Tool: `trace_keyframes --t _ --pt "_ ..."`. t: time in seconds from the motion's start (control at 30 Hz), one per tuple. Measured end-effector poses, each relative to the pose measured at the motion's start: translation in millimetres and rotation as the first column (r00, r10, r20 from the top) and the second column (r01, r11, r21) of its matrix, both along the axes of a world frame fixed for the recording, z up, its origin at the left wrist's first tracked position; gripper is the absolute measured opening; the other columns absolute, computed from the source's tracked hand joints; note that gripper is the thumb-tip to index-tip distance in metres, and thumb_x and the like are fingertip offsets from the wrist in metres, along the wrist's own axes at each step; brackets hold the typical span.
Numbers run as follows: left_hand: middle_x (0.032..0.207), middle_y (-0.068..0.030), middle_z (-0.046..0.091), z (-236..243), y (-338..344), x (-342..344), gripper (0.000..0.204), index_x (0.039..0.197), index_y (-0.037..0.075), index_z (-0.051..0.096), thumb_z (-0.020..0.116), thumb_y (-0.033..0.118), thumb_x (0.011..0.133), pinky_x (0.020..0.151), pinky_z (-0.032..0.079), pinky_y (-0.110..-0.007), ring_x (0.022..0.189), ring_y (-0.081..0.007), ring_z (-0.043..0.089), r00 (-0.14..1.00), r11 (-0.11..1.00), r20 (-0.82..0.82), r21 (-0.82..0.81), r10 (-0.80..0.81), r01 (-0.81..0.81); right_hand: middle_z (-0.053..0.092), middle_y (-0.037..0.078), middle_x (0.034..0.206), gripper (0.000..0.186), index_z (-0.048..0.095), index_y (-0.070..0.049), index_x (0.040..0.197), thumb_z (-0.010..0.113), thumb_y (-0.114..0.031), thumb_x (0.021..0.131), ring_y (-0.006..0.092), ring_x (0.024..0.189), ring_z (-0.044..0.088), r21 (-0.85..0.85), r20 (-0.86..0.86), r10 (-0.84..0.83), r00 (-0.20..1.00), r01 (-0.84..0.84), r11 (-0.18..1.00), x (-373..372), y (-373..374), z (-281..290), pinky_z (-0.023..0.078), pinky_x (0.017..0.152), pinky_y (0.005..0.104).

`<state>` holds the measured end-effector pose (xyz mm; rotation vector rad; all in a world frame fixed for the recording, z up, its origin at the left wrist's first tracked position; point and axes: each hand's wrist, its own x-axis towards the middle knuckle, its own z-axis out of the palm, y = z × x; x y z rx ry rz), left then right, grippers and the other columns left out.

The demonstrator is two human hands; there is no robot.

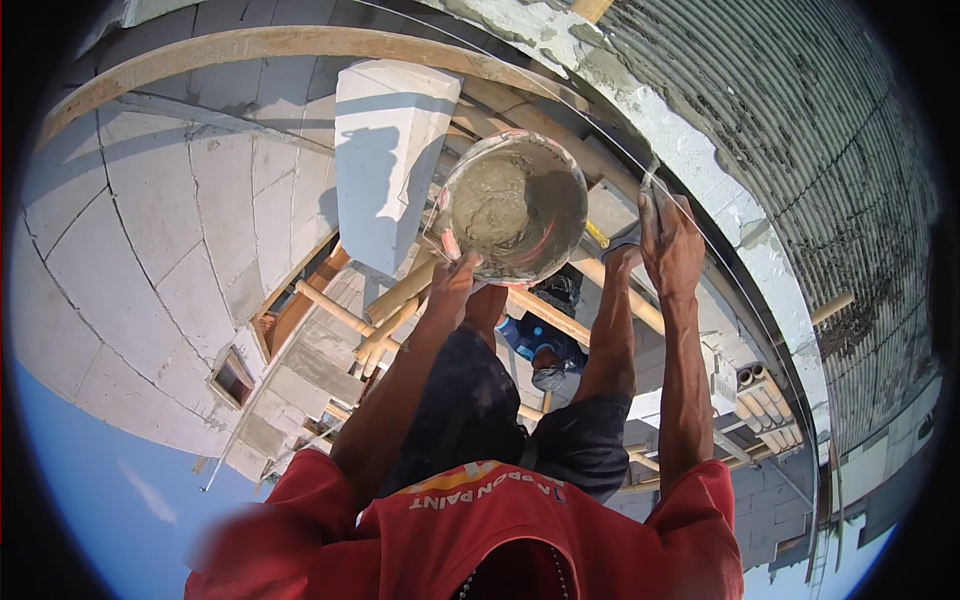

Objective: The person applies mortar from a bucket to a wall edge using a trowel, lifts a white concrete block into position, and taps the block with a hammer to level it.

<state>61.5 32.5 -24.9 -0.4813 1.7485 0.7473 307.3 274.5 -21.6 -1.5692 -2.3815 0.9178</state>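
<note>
The mortar (490, 200) looks moist and lumpy — bucket (566, 195) smeared rough, block (385, 165) matt, shirt (410, 550) matt cloth.

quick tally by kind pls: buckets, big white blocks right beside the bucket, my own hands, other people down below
Bucket: 1
Big white block beside it: 1
Your hands: 2, the left hand at the rim and the right hand raised by the wall edge
Other person below: 1
Total: 5
</note>
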Motion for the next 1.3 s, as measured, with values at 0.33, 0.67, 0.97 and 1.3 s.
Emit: trace_keyframes --t 0.33,0.67,0.97,1.3 --pt "0.120 -0.0185 0.063 6 -16 25 0.040 0.135 -0.002 0.051 0.056 0.013 0.099 0.097 0.047 -0.033 0.115 -0.0267 0.062 0.770 0.795 -0.399 0.144 -0.498 0.589 0.067 0.019 0.106 0.032 0.067 -0.007 0.119 0.056 -0.027 0.097 0.0428 0.091 0.068 -0.431 0.242 0.217 0.946 -0.095 0.897 52 -84 29 0.055 0.078 0.0500" --pt "0.129 -0.0227 0.060 41 17 34 0.051 0.142 -0.003 0.044 0.057 0.004 0.093 0.100 0.045 -0.035 0.118 -0.0286 0.059 0.605 0.644 -0.506 0.122 -0.615 0.756 0.072 0.023 0.099 0.036 0.071 -0.003 0.105 0.061 -0.036 0.094 0.0387 0.093 0.071 -0.765 -0.005 0.304 0.953 -0.199 0.613 18 -89 9 0.055 0.084 0.0484" --pt "0.130 -0.0144 0.061 10 -21 18 0.042 0.132 0.009 0.058 0.060 0.001 0.090 0.108 0.041 -0.043 0.123 -0.0355 0.053 0.473 0.484 -0.402 0.079 -0.784 0.871 0.069 0.020 0.119 0.044 0.070 -0.006 0.120 0.069 -0.039 0.090 0.0383 0.110 0.065 -0.831 -0.136 0.039 0.990 -0.136 0.540 76 -84 9 0.050 0.095 0.0430" --pt "0.144 -0.0054 0.055 -7 -18 12 0.059 0.146 0.014 0.045 0.060 0.003 0.091 0.114 0.033 -0.044 0.130 -0.0346 0.047 0.177 0.185 -0.405 0.018 -0.897 0.983 0.071 0.018 0.107 0.041 0.071 -0.005 0.118 0.067 -0.037 0.094 0.0306 0.097 0.069 -0.741 -0.149 0.040 0.988 -0.139 0.657 99 -65 4 0.054 0.084 0.0386"
